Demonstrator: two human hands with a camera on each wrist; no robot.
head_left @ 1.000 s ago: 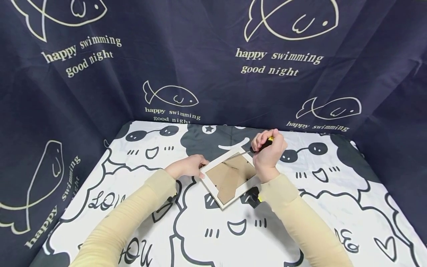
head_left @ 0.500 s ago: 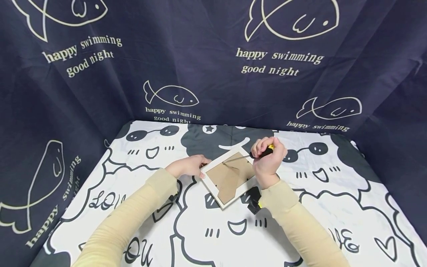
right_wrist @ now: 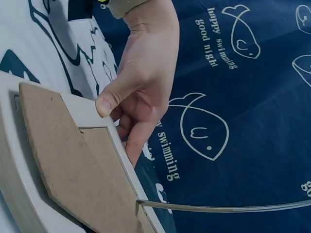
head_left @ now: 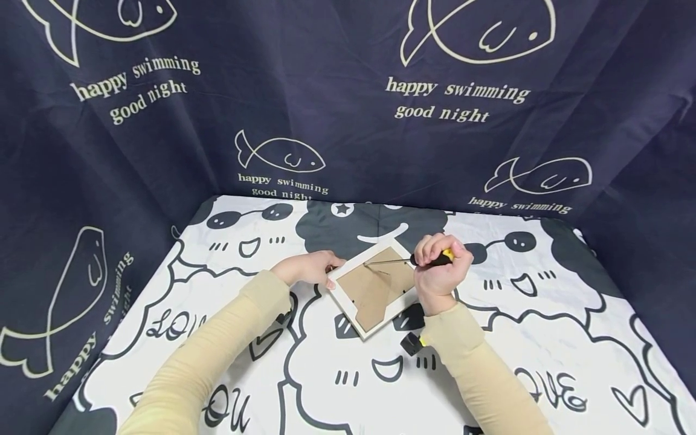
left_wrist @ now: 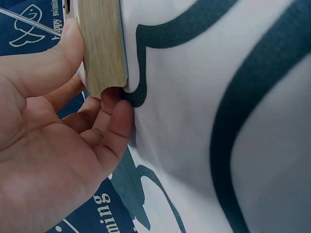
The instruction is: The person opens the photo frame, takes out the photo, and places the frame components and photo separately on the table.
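Note:
A white picture frame (head_left: 345, 304) lies back side up, showing its brown backing board (right_wrist: 73, 160) with a stand flap. My left hand (head_left: 310, 269) holds its left corner, the thumb on the top edge and other fingers at and under the wooden side (left_wrist: 102, 48). My right hand (head_left: 441, 283) grips a screwdriver (head_left: 388, 262) by its black and yellow handle. The thin metal shaft (right_wrist: 218, 208) reaches across the frame, its tip at the inner border along the backing's upper left edge. Fingers cover part of the handle.
A black-and-white cartoon cloth (head_left: 402, 393) covers the table. Dark blue curtains (head_left: 348, 121) with fish prints stand behind and at both sides. A small black device (head_left: 411, 344) with a yellow bit sits at the right cuff.
My right hand has lowered towards me, bringing the screwdriver's handle down so its shaft lies flatter in the head view. The tip stays at the same border; left hand and frame hold still.

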